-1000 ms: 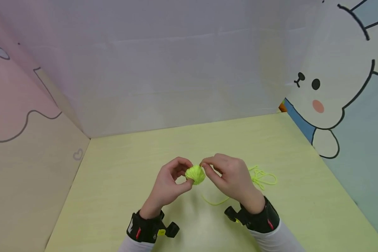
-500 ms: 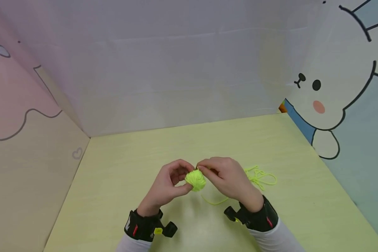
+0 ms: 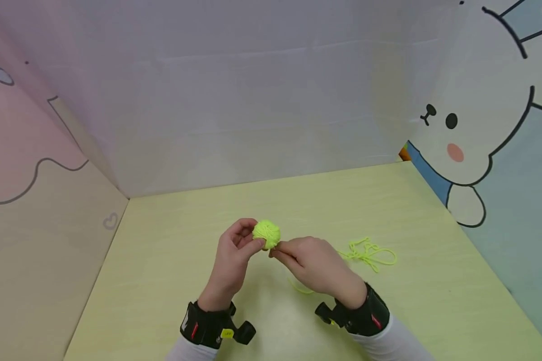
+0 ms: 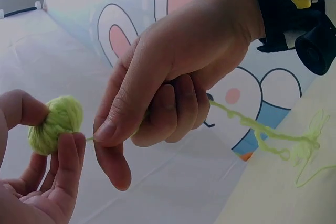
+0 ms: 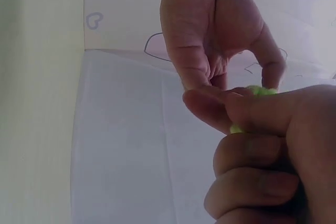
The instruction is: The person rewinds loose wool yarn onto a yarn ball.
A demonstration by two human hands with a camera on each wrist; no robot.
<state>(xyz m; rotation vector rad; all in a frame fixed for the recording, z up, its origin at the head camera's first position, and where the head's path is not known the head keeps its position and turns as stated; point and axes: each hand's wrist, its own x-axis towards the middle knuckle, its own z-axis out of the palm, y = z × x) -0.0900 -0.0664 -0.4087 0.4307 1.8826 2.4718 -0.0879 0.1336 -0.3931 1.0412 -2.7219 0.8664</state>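
My left hand (image 3: 231, 263) holds a small neon yellow-green ball of yarn (image 3: 266, 234) between thumb and fingertips, above the table. Just to its right, my right hand (image 3: 318, 264) pinches the yarn strand between thumb and index finger, close to the ball's lower side. The left wrist view shows the ball (image 4: 56, 124) and a short taut bit of strand reaching the right thumb. From the curled right fingers the strand (image 4: 247, 121) runs on to a loose pile. Most of the ball is hidden behind the right hand (image 5: 273, 145) in the right wrist view.
A loose tangle of the same yarn (image 3: 368, 254) lies on the pale yellow table (image 3: 198, 215), right of the hands. A white back wall (image 3: 253, 110) and printed side panels (image 3: 474, 150) enclose the table. Each wrist wears a black camera band (image 3: 208, 325).
The left hand has raised the ball up and to the left. The right hand has passed from the ball's upper side down to its lower right, drawing the strand along.
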